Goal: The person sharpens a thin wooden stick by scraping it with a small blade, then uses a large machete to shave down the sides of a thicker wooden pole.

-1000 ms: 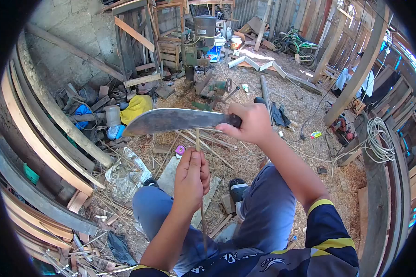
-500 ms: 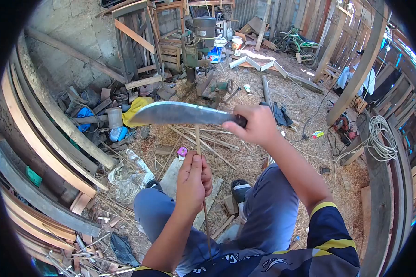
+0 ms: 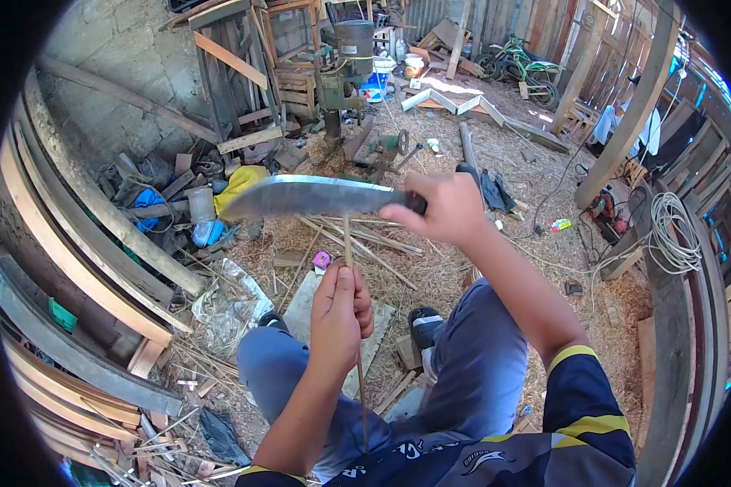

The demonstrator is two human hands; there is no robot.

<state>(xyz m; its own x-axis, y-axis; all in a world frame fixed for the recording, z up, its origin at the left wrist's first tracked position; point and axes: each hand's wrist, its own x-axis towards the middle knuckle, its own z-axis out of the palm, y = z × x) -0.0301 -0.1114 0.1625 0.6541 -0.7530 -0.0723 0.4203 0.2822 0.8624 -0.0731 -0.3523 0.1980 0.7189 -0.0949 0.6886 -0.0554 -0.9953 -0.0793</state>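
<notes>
My right hand [image 3: 443, 209] is closed round the dark handle of a machete [image 3: 313, 197], its broad blade lying crosswise and pointing left. Below it, my left hand [image 3: 339, 312] grips a thin wooden stick [image 3: 348, 243] held upright between my knees. The stick's top end meets the lower edge of the blade in this view, and its lower end runs down to my shirt. Just beyond my left hand, a pink tape measure [image 3: 322, 260] lies near a pale flat board [image 3: 307, 302].
Split sticks [image 3: 365, 235] lie on the shaving-covered floor ahead. Long curved planks [image 3: 73, 243] lean along the left. A drill press [image 3: 341, 89] stands at the back, a green motorbike [image 3: 524, 69] behind it to the right. Coiled cable [image 3: 672, 231] hangs at right, near a wooden post [image 3: 633, 105].
The machete and my right hand have shifted slightly left, still at the stick's top. My left hand keeps its grip on the stick. The view has tilted a little.
</notes>
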